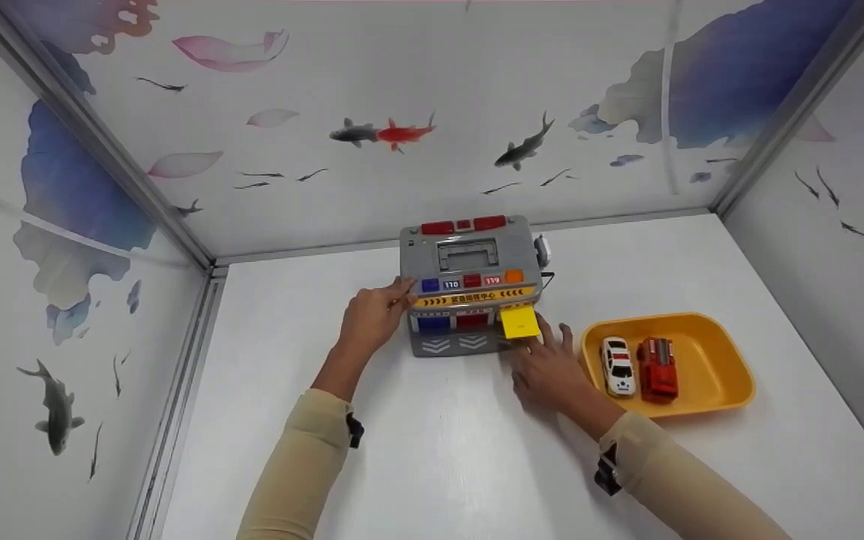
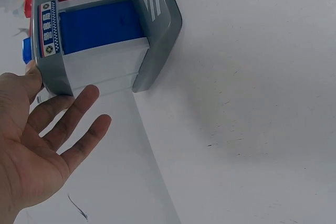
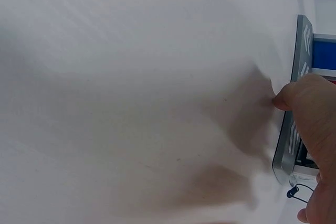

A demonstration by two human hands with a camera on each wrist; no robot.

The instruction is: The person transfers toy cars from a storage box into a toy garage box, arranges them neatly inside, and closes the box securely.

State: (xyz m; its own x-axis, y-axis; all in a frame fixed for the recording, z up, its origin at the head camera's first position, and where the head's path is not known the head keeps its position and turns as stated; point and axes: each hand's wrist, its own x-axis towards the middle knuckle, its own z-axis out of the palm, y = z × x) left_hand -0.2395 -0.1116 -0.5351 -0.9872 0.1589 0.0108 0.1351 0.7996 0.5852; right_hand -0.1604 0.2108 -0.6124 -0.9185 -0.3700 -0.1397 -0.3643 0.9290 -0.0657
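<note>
A grey toy garage (image 1: 469, 256) with red roof lights and coloured buttons stands at the back of the table. Blue and red doors fill its left and middle bays; a yellow door (image 1: 520, 322) is raised at the right bay. My left hand (image 1: 376, 319) grips the garage's upper left edge, other fingers spread beside its wall in the left wrist view. At the right bay is my right hand (image 1: 548, 371), fingers under the yellow door. Its thumb (image 3: 286, 97) lies over the front ramp (image 3: 291, 140). I cannot tell whether it holds anything; the bay's inside is hidden.
A yellow tray (image 1: 717, 367) sits right of my right hand. It holds a white toy police car (image 1: 618, 367) and a red toy fire engine (image 1: 658, 369). Printed panels wall the white table (image 1: 432, 465) at the back and both sides.
</note>
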